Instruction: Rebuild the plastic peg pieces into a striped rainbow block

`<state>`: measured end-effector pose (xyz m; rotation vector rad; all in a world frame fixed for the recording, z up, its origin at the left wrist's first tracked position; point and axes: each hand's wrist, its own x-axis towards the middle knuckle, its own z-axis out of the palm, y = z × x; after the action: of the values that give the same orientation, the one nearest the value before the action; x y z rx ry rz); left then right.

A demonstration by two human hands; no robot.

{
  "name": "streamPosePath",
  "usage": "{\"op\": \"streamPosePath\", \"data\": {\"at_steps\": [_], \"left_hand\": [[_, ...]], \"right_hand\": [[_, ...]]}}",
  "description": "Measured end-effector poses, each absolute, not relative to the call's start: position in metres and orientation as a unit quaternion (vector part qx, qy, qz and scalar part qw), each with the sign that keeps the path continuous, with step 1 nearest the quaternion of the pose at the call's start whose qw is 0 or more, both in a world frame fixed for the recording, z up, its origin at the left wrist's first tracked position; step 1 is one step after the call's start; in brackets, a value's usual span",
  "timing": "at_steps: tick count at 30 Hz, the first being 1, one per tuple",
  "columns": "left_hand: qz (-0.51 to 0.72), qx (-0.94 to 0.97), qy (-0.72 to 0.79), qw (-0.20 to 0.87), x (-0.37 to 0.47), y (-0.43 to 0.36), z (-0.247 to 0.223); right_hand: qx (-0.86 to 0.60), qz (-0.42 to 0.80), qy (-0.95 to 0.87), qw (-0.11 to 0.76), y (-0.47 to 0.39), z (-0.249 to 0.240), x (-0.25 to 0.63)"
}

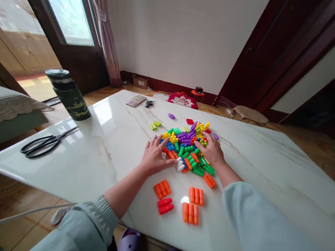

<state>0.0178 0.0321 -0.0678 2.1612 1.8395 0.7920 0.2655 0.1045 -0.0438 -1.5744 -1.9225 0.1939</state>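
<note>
Got my left hand [155, 155] and right hand [213, 150] cupped at the sides of the colourful block pile [185, 138] on the bench [92, 177], fingers apart. Tbh, low palms and light inward pressure should stop strays.

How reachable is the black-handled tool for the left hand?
Likely yes: only bare tabletop shows between the left hand and the black-handled tool, though a stretch may be needed.

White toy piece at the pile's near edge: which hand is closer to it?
The left hand. Its thumb tip is right beside the white toy piece; the right hand is farther off, at the pile's right side.
</note>
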Motion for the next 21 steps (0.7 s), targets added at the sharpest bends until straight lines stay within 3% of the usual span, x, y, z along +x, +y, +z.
{"op": "streamPosePath", "data": {"at_steps": [4,9,13,16,19,21], "left_hand": [[0.341,0.723,0.586,0.13,0.018,0.054,-0.063],[0.366,0.711,0.582,0.145,0.018,0.063,-0.064],[0.359,0.718,0.576,0.157,0.018,0.067,-0.061],[0.42,0.69,0.563,0.173,0.015,0.07,-0.057],[0.467,0.67,0.554,0.159,0.012,0.072,-0.055],[0.463,0.67,0.561,0.149,0.011,0.072,-0.055]], "right_hand": [[-0.565,0.084,-0.81,0.132,0.127,-0.015,0.23],[-0.569,0.082,-0.815,0.074,0.137,-0.014,0.202],[-0.549,0.094,-0.818,0.145,0.133,-0.018,0.205],[-0.49,0.151,-0.817,0.263,0.151,-0.017,0.231],[-0.524,0.072,-0.753,0.39,0.195,-0.021,0.268],[-0.573,0.064,-0.712,0.4,0.229,-0.03,0.29]]}}
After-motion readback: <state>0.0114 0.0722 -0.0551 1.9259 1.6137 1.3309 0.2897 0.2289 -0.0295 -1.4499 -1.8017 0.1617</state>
